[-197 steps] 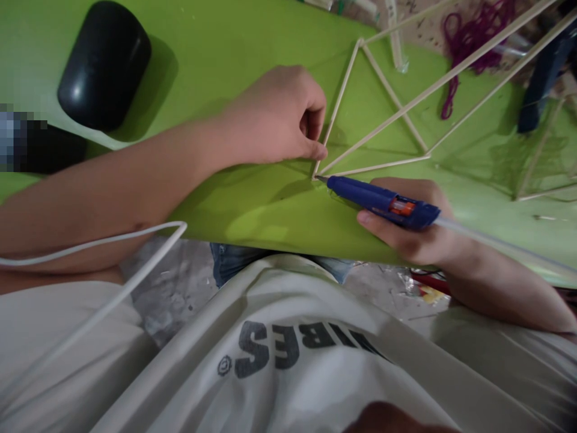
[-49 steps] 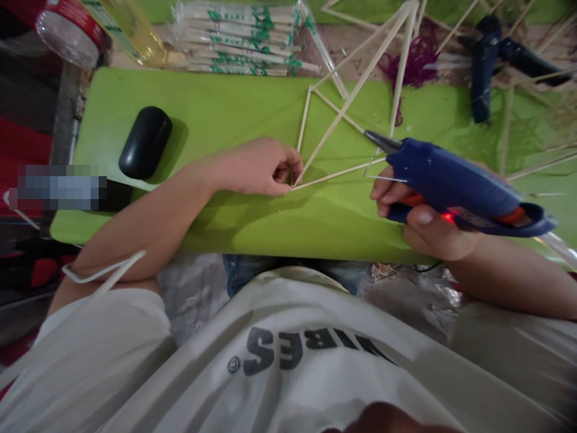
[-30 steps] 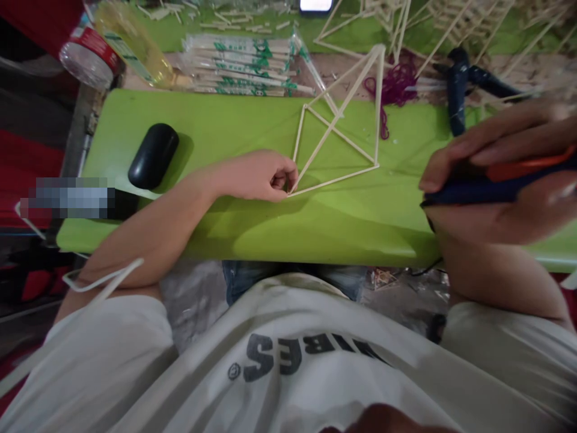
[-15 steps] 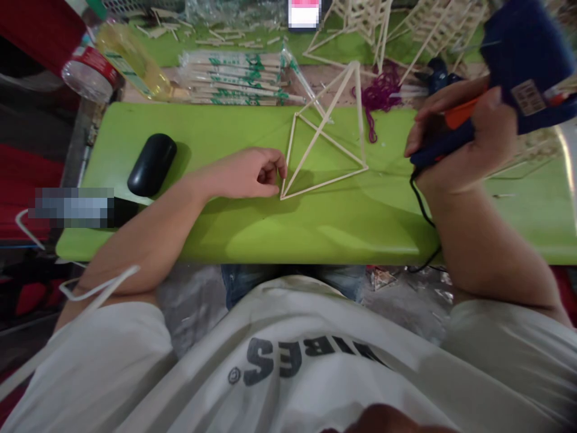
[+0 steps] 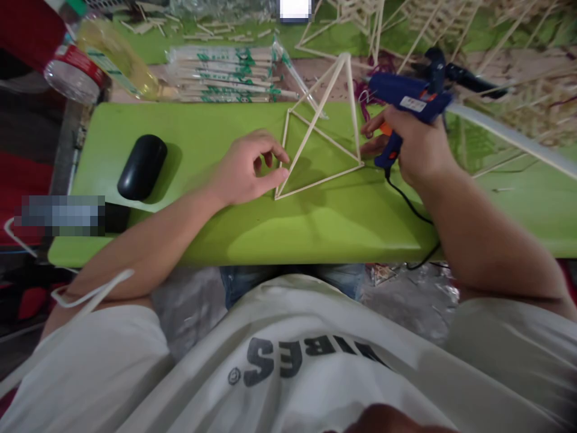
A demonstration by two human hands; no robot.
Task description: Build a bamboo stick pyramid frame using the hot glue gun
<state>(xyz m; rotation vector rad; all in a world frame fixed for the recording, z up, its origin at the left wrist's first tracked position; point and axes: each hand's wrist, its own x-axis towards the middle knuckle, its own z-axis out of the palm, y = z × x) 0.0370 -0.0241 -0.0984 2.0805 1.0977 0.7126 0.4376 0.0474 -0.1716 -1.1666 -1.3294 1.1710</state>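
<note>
A pyramid-shaped frame of thin wooden sticks point(image 5: 323, 114) stands on the green board, its peak leaning toward the far side. My left hand point(image 5: 252, 165) is at its near left corner, fingers bent and apart. The thumb and forefinger overlap the sticks there; whether they touch is hard to tell. In my right hand point(image 5: 421, 144) is a blue glue gun point(image 5: 401, 90) with an orange trigger, gripped by its handle. Its nozzle points left, close to the right of the frame's peak. A black cord runs down from the handle.
The green board point(image 5: 216, 231) also carries a black mouse-shaped case point(image 5: 142, 167). Behind it are wrapped chopsticks point(image 5: 225, 75), purple string point(image 5: 372, 108), a yellow liquid bottle point(image 5: 119, 57) and a red-labelled jar point(image 5: 74, 72). More stick structures point(image 5: 433, 24) stand at the back right.
My right hand has brought the glue gun left, turning its nozzle toward the frame's peak. My left thumb and forefinger have spread and shifted slightly over the corner sticks.
</note>
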